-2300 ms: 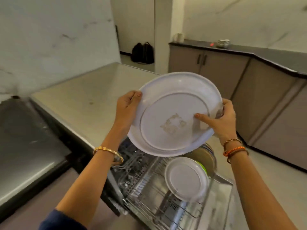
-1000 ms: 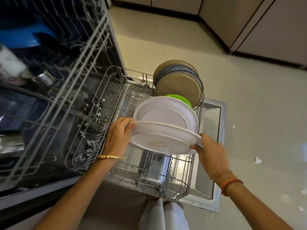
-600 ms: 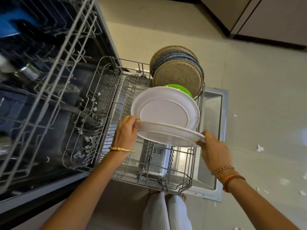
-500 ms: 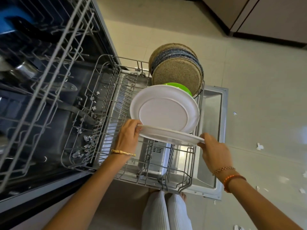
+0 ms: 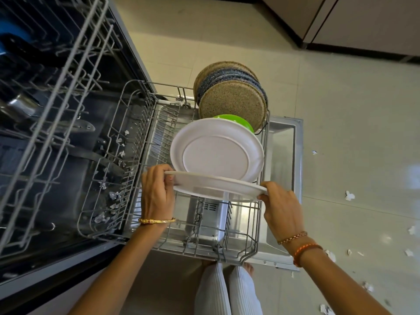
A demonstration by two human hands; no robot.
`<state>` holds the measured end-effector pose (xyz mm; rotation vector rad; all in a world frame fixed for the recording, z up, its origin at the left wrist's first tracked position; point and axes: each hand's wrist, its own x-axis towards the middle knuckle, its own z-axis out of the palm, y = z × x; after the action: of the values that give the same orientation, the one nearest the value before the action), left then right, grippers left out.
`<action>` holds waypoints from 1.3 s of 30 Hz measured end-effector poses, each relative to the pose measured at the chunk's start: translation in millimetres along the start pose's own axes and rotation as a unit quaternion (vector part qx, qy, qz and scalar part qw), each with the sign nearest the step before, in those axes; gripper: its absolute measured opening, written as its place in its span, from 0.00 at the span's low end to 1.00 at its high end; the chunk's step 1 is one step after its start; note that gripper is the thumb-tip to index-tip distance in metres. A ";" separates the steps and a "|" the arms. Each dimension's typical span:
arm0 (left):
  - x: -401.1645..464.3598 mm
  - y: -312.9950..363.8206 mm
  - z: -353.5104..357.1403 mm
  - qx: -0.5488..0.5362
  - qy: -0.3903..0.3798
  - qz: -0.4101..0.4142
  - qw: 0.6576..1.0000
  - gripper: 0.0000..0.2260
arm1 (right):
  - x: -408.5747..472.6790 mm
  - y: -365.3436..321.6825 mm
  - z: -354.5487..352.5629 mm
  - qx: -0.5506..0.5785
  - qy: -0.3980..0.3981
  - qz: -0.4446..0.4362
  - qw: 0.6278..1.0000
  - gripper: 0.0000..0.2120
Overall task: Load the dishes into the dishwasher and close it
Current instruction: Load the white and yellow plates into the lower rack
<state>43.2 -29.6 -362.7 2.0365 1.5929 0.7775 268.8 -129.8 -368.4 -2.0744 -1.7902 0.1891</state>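
Note:
I hold a large white plate (image 5: 216, 186) by its rim over the pulled-out lower rack (image 5: 204, 242) of the open dishwasher. My left hand (image 5: 156, 192) grips the plate's left edge and my right hand (image 5: 280, 206) grips its right edge. The plate is seen nearly edge-on, just in front of a second white plate (image 5: 217, 151) that stands upright in the rack. Behind that stand a green plate (image 5: 236, 121) and several speckled brown and blue plates (image 5: 231, 98).
The upper rack (image 5: 52, 105) juts out at the left, over the dark tub. The open door (image 5: 281, 155) lies under the lower rack. My legs stand at its front edge. Paper scraps (image 5: 348, 195) litter the tiled floor on the right. Cabinets (image 5: 363, 21) line the far right.
I carried the plate from chest height down to the lower rack. Over the last second it tilted toward upright and sank closer to the standing white plate.

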 end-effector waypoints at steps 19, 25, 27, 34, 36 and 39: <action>-15.5 -18.7 12.6 0.047 -0.098 -0.090 0.990 0.09 | 2.6 4.0 21.5 0.025 -0.123 0.103 0.987 0.04; -34.9 -33.7 2.7 0.086 -0.132 -0.049 0.986 0.16 | -14.2 -4.9 29.3 0.053 -0.125 0.138 0.981 0.05; -48.3 -42.8 -2.5 0.102 -0.162 -0.047 0.980 0.13 | -18.9 -7.7 32.3 0.056 -0.152 0.147 0.976 0.05; -8.6 -26.2 11.6 0.100 -0.110 -0.115 0.982 0.11 | 11.1 -7.6 35.1 0.031 -0.196 0.174 0.964 0.12; 2.6 -21.4 16.0 0.084 -0.094 -0.133 0.983 0.11 | 20.1 -5.3 33.7 0.029 -0.205 0.183 0.961 0.14; 21.1 -15.3 24.6 0.058 -0.088 -0.186 0.977 0.13 | 32.8 -3.0 33.5 0.040 -0.216 0.198 0.955 0.17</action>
<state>52.3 -5.4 -387.5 1.7464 1.8717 0.3654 260.0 -90.7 -393.0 -2.4495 -1.5186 0.8707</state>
